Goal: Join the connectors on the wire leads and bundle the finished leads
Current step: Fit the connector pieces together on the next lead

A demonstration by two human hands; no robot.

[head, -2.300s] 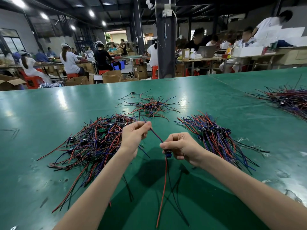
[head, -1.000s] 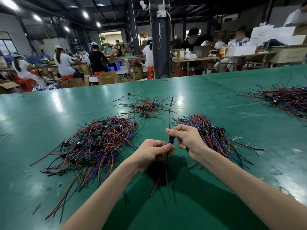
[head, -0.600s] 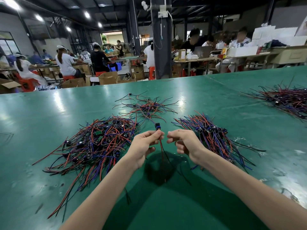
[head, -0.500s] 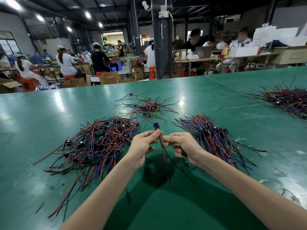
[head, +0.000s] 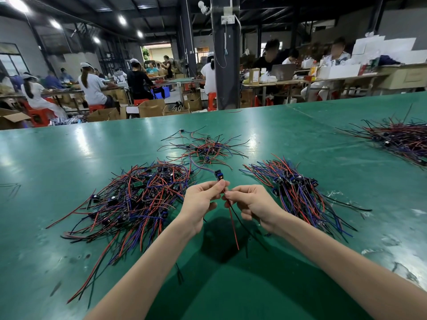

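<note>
My left hand [head: 201,199] pinches a wire lead just below its blue connector [head: 218,175], which sticks up above the fingertips. My right hand [head: 250,202] pinches the same lead's red and black wires [head: 233,227] right beside the left fingertips; the wires hang down toward the green table [head: 69,153]. A purple wire runs from the connector back to the far pile. A big loose pile of leads [head: 136,199] lies to the left of my hands. A more ordered pile [head: 293,192] lies to the right.
A small tangle of leads [head: 205,148] lies farther back at centre. Another pile [head: 402,139] sits at the far right of the table. Beyond the table edge stand a dark pillar [head: 225,65], cardboard boxes and several seated workers at benches.
My hands first pulled the lead apart, then came together in front of me. The connector now stands above my left fingertips, and my right hand has closed in on the wires beside it.
</note>
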